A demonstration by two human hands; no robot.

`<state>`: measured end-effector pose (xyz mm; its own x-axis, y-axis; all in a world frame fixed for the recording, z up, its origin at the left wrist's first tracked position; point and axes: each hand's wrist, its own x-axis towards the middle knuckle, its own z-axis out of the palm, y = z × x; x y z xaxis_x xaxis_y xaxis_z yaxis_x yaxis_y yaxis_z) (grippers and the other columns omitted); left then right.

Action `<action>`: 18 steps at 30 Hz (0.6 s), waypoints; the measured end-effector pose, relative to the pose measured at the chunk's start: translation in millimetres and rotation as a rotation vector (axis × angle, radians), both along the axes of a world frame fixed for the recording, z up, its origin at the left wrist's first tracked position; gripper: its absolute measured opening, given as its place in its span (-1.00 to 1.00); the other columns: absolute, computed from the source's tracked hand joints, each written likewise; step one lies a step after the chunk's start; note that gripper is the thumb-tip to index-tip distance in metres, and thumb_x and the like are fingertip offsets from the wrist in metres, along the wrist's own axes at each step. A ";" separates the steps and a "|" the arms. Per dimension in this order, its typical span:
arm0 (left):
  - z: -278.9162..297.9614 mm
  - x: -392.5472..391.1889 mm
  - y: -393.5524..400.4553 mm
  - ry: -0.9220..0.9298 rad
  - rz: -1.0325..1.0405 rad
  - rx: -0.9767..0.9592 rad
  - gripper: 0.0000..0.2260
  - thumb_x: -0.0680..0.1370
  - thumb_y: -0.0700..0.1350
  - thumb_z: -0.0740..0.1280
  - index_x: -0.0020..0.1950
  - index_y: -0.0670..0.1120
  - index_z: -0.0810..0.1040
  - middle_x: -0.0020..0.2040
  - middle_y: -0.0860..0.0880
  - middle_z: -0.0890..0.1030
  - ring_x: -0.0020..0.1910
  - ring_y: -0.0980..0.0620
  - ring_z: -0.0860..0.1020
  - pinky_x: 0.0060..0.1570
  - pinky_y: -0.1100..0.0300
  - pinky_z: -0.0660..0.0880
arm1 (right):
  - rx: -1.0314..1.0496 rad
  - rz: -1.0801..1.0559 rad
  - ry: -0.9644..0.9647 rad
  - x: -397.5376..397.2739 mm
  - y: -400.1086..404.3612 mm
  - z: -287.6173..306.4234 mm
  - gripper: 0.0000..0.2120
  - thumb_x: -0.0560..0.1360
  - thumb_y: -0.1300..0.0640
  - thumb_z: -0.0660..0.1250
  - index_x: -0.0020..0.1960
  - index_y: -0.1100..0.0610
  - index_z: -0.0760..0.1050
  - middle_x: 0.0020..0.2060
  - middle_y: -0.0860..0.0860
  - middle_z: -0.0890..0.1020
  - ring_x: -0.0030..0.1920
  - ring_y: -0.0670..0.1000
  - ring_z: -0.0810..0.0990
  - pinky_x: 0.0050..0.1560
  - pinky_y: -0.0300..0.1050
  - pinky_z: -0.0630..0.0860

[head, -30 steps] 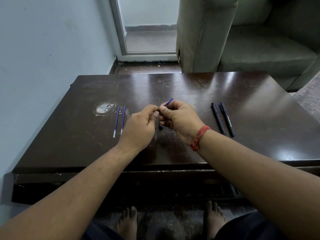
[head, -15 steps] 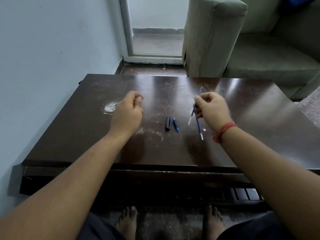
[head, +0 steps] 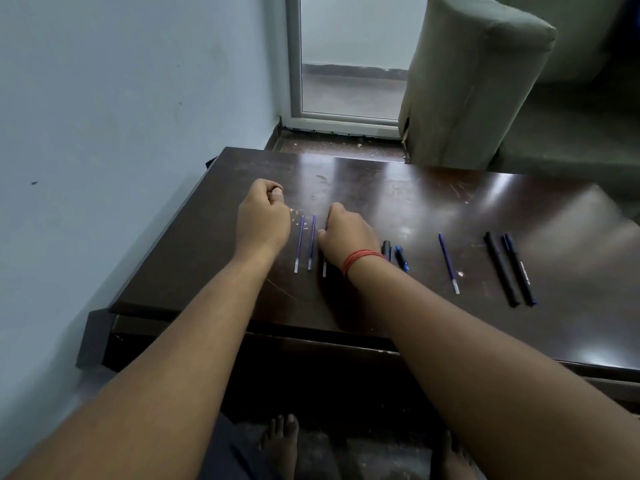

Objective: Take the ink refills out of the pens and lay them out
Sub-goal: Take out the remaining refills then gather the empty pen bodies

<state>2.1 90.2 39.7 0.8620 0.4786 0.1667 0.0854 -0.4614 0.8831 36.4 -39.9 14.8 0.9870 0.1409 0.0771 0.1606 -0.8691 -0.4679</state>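
Two thin blue ink refills [head: 298, 244] [head: 311, 242] lie side by side on the dark wooden table [head: 433, 202], just right of my left hand [head: 263, 220]. That hand hovers with its fingers curled and nothing visible in it. My right hand [head: 346, 237], with a red thread at the wrist, rests on the table and pinches a third refill [head: 324, 270] beside the other two. Only the refill's clear near end shows below the hand. A black cap [head: 385, 249] and a short blue pen piece [head: 401, 258] lie right of the wrist.
A longer blue stick with a clear end [head: 448, 263] lies alone further right. Two whole black pens [head: 502, 268] [head: 519, 268] lie near the table's right side. A pale blue wall runs along the left, a grey sofa [head: 467, 81] stands behind, and my bare feet show below.
My right hand has crossed from the table's middle to the left, bringing a refill down beside the two laid there. The view has swung left. My left hand stays curled.
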 end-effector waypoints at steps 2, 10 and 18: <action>0.5 1.5 0.8 -0.005 0.001 -0.005 -0.86 0.67 -0.11 0.13 0.06 -0.01 0.47 -0.02 -0.09 0.64 -0.05 0.00 0.56 -0.23 0.28 0.35 | -0.040 0.004 -0.028 4.8 6.6 -3.1 -0.90 0.54 0.18 0.24 -0.06 0.13 0.30 -0.09 0.17 0.60 -0.18 0.18 0.49 -0.21 -0.05 0.40; -3.5 1.6 -4.2 0.012 -0.043 0.022 -0.87 0.67 -0.12 0.13 0.04 -0.02 0.47 -0.05 -0.08 0.64 -0.04 -0.01 0.57 -0.24 0.31 0.36 | -0.007 0.032 -0.109 5.0 -5.9 0.7 -0.89 0.58 0.11 0.23 0.01 0.15 0.38 -0.21 0.09 0.55 -0.15 0.19 0.55 -0.23 -0.06 0.44; -6.5 -0.5 -23.0 0.047 -0.142 0.117 -0.84 0.67 -0.07 0.13 0.07 -0.03 0.50 -0.08 -0.04 0.62 -0.04 -0.06 0.58 -0.05 0.03 0.50 | -0.032 0.006 -0.216 -27.6 -122.7 49.6 -0.87 0.56 0.04 0.29 -0.04 0.11 0.44 -0.24 0.02 0.60 -0.21 0.09 0.54 -0.24 -0.07 0.44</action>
